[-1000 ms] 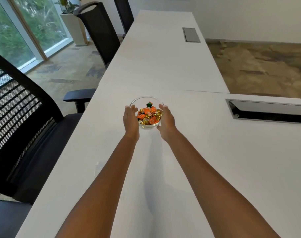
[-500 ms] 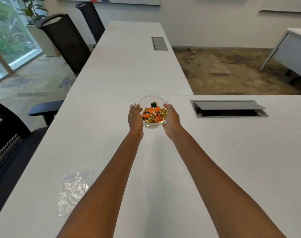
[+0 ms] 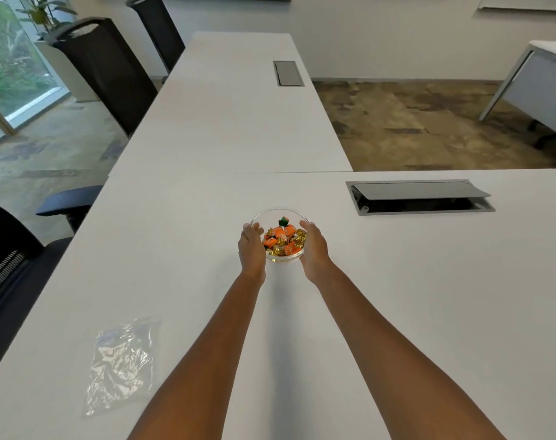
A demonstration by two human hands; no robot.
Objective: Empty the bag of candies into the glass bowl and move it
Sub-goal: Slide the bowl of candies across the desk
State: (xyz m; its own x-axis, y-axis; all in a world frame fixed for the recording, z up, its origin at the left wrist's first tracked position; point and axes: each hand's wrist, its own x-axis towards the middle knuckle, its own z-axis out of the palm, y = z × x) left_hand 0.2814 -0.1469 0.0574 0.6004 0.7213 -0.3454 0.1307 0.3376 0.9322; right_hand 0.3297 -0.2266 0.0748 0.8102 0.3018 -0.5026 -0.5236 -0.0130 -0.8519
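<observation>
White laminate table (image 3: pixel 397 312) fills most of my view, L-shaped with a long wing (image 3: pixel 232 115) running away ahead; seam between the two sits just past the bowl. Lots of bare surface to the right and near side of the hands. Right of the bowl, a cable hatch (image 3: pixel 419 196) is sunk into the top with its lid propped open, near but apart from the right hand. A second hatch (image 3: pixel 288 73) lies closed far up the wing. Left table edge runs diagonally, with black chairs (image 3: pixel 16 249) tucked along it. Empty clear plastic bag (image 3: pixel 122 360) lies flat near that left edge, well apart from the bowl. Glass bowl (image 3: pixel 278 214) is around table centre, cupped between both hands; I cannot tell if its base touches the surface. Left hand (image 3: pixel 251 247) wraps the left wall, right hand (image 3: pixel 314 249) the right wall, fingers curled narrow against the glass, tips at the rim. Candies (image 3: pixel 284 238) in orange and gold wrappers, one green, are heaped inside between the palms.
</observation>
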